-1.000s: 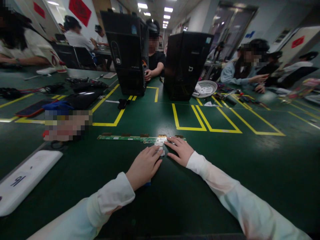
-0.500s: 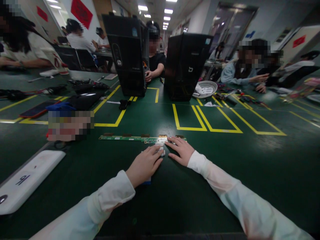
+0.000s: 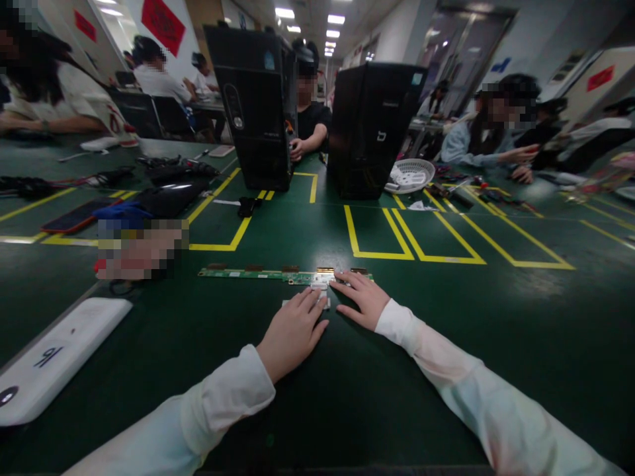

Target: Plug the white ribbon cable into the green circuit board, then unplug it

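Note:
A long, narrow green circuit board (image 3: 268, 275) lies flat on the green table (image 3: 446, 344), with brown-gold connector strips along its far edge. A white flat cable (image 3: 321, 295) meets its near edge, partly covered by my fingers. My left hand (image 3: 294, 330) rests palm down over this cable, fingers stretched forward and thumb apart. Spread over the board's right end is my right hand (image 3: 364, 301), its fingertips touching or just above the board. The right hand hides part of that end, and most of the cable is under my left hand.
Two black computer towers (image 3: 253, 112) stand ahead, with a person (image 3: 312, 125) behind them. To the left are a white device (image 3: 64, 357), a blurred-out item (image 3: 141, 251) and dark cables (image 3: 173, 168). A white basket (image 3: 411, 175) sits behind yellow tape outlines (image 3: 381, 254).
My left hand has shifted slightly, and its thumb stands further out. A blue patch seen under that hand earlier is out of sight. My right hand keeps its place on the board.

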Motion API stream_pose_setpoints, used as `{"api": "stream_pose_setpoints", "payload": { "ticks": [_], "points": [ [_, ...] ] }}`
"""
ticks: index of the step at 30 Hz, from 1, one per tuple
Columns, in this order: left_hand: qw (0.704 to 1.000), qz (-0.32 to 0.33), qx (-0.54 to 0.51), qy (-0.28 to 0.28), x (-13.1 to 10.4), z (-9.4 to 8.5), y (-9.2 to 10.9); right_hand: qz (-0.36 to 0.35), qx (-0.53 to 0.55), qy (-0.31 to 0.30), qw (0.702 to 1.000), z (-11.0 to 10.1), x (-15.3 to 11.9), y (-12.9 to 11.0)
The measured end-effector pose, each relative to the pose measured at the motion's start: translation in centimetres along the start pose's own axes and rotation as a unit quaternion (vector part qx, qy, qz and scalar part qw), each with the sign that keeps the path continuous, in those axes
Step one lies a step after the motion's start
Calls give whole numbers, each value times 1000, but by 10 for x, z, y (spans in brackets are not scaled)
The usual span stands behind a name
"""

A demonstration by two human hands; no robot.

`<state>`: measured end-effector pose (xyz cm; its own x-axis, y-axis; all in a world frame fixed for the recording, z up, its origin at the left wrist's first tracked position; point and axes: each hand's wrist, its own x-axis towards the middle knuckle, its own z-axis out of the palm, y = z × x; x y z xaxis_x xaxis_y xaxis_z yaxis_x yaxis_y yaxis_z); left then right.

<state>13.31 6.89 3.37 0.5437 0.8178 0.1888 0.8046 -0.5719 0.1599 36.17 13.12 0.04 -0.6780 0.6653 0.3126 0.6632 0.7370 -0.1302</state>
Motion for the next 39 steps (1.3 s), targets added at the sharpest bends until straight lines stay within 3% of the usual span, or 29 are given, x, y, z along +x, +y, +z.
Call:
{"api": "stream_pose_setpoints", "payload": {
  "ticks": [13,23,39],
  "points": [
    [998,3,-40,-40,3,-3,-11,-9,11,-3,1000,0,0,5],
    [1000,8,-6,1,2,0,-2,-11,5,-2,1000,0,1,5],
    [998,-10,-48,-25,4,3,1,-9,20,-3,1000,-1,0,2]
  ]
}}
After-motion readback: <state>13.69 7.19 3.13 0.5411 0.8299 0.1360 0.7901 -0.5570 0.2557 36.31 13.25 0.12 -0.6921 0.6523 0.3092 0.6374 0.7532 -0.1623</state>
